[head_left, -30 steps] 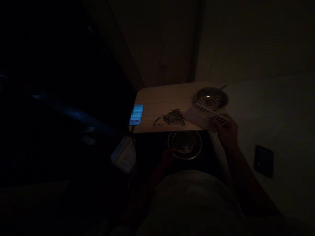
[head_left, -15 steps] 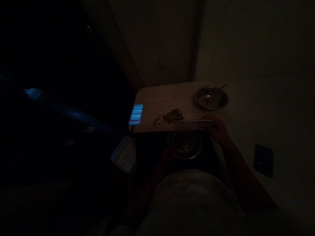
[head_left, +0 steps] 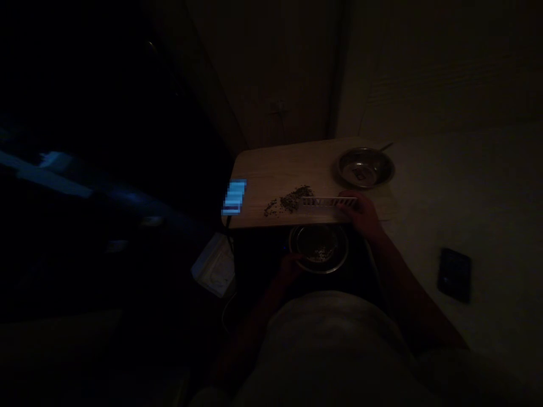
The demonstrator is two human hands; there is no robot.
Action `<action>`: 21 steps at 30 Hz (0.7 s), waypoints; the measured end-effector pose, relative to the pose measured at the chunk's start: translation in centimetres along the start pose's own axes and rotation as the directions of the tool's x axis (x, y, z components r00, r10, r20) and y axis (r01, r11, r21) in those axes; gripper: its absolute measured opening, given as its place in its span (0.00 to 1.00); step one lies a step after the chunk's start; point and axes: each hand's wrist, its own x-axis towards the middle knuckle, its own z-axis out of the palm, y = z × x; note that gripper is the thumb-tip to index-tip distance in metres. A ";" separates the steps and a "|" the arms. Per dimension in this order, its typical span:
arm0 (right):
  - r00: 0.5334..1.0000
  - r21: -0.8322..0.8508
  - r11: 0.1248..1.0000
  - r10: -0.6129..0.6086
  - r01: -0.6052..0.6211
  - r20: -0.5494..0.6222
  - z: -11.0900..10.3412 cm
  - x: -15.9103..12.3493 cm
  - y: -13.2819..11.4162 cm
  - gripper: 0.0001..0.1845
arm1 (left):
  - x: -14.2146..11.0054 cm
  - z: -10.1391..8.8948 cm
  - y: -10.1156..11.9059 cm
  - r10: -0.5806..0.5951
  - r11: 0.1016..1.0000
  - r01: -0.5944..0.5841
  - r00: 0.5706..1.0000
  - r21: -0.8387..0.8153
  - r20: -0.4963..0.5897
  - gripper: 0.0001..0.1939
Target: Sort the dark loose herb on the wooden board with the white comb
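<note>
In dim light, my right hand [head_left: 360, 213] is closed on the right end of a pale slotted strip [head_left: 326, 201], held over the near part of a small wooden table [head_left: 271, 164]. The strip's left end meets a pile of small dark bits, like seeds [head_left: 291, 199], spread on the tabletop. Below the table's near edge, my left hand [head_left: 292, 263] grips the left rim of a round metal bowl [head_left: 319, 270]. Some light bits lie in that bowl. Most of the left fingers are lost in shadow.
A second metal bowl [head_left: 365, 183] stands at the table's far right, a thin handle [head_left: 387, 146] beyond it. A lit, blurred-out phone screen [head_left: 235, 196] is at the left edge. A white container [head_left: 214, 265] sits lower left; a dark flat object [head_left: 455, 275] lies at right.
My right hand has moved the slotted strip left and slightly away from me, tilting it so more of its slots show. The left hand and its bowl stay nearly in place.
</note>
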 end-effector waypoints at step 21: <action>0.999 0.050 0.999 -0.017 0.019 -0.047 1.9 -0.2 -0.4 0.11 | 0.9 -0.2 -0.8 0.032 0.999 -0.031 0.999 0.041 -0.030 0.17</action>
